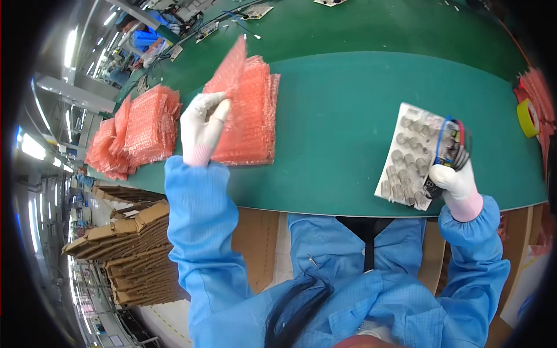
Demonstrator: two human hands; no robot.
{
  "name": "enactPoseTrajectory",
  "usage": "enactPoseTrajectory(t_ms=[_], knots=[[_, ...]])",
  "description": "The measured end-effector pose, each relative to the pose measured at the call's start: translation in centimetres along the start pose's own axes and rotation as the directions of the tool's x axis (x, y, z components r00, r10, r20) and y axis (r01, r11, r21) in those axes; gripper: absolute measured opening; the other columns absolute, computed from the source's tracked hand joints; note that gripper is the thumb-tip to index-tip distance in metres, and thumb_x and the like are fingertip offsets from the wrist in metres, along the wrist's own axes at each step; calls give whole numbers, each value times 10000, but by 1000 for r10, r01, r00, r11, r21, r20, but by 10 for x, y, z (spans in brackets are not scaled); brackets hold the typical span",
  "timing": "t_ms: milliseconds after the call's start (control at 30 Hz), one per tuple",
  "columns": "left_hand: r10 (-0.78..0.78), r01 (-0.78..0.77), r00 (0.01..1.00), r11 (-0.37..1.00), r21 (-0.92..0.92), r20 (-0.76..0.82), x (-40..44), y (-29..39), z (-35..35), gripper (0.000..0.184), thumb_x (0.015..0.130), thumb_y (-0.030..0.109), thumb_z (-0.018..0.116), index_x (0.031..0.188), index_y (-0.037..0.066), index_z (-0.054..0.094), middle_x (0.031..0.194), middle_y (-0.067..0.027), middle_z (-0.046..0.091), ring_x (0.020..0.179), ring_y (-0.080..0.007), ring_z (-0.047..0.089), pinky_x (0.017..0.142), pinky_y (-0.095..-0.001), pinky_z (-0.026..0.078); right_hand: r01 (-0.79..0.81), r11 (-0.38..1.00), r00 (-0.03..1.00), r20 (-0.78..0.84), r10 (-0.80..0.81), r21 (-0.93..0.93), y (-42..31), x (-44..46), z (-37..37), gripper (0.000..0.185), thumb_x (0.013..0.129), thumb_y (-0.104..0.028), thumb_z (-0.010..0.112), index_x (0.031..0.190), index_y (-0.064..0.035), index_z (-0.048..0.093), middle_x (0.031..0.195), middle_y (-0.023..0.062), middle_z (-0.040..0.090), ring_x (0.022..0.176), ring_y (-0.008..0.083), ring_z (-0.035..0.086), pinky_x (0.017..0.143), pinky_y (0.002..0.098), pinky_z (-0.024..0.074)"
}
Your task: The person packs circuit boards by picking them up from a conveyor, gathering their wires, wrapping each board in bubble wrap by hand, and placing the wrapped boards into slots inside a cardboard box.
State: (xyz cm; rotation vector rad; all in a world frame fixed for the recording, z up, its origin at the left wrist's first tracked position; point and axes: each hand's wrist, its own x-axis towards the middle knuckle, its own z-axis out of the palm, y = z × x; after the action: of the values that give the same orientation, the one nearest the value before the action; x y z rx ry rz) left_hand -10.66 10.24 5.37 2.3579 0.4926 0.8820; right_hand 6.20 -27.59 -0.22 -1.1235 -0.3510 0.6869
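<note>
My left hand [203,124], in a white glove, pinches a pink bubble-wrap bag [233,66] between thumb and fingers. The bag is raised at an angle and slightly blurred. Just beneath it lies a stack of pink bubble-wrap bags [258,130]. On the right, my gloved right hand [457,181] grips a circuit board [409,156] by its right side. Several clear-looking cylindrical parts stand in rows on the board. Blue, red and black wires [455,142] are bunched at its edge near my fingers, which partly hide them.
More pink bubble-wrap bags [152,119] are piled at the far left. A yellow tape roll [527,118] sits at the right edge of the green table [336,116]. Folded cardboard [136,255] is stacked below left. Circuit boards [256,11] and cables lie at the back; a person [145,37] works beyond.
</note>
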Motion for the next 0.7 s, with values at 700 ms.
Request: enactPoseTrajectory(t_ms=[700], knots=[[-106,376,848,811,-447,520,15,59,60,165,854,179,572,915,29,603,821,1,574,797,-73,516,708,-249,438,203,740,968,19,-249,-641,-2,-22,1,485,622,-32,667,1065,-40,469,803,9,561,748,89,544,688,249,467]])
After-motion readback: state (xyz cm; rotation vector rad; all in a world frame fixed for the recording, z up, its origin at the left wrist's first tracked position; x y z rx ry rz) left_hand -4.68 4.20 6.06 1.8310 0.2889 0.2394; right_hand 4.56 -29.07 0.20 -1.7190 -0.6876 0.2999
